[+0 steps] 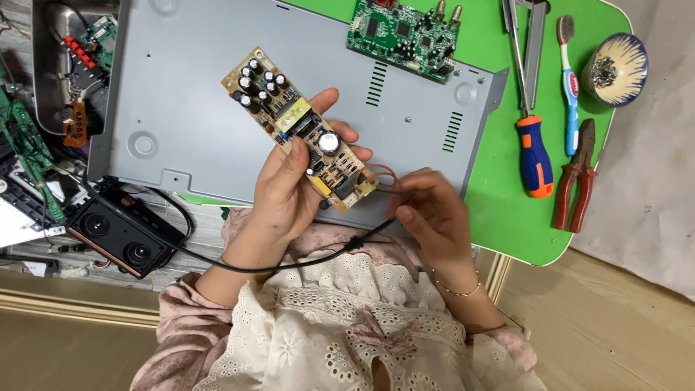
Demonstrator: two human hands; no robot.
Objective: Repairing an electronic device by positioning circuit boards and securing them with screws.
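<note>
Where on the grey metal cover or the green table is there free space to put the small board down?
Free: the grey metal cover left of the tan power board, and the green table between cover edge and screwdriver. Crowded: the right edge, with toothbrush, pliers and bowl.

Materials and finishes at the bench

A tan laminate circuit board (302, 127), studded with glossy black capacitors, is held above a matt grey sheet-metal panel (217, 94); a smooth black rubbery cable (289, 262) is seen below. The green table (507, 181) is finished in smooth, slightly shiny plastic. Orange-and-blue glossy plastic is seen on the screwdriver (534, 156), dull red rubbery grips on the pliers (575, 181), glazed ceramic on the bowl (615, 69).
</note>
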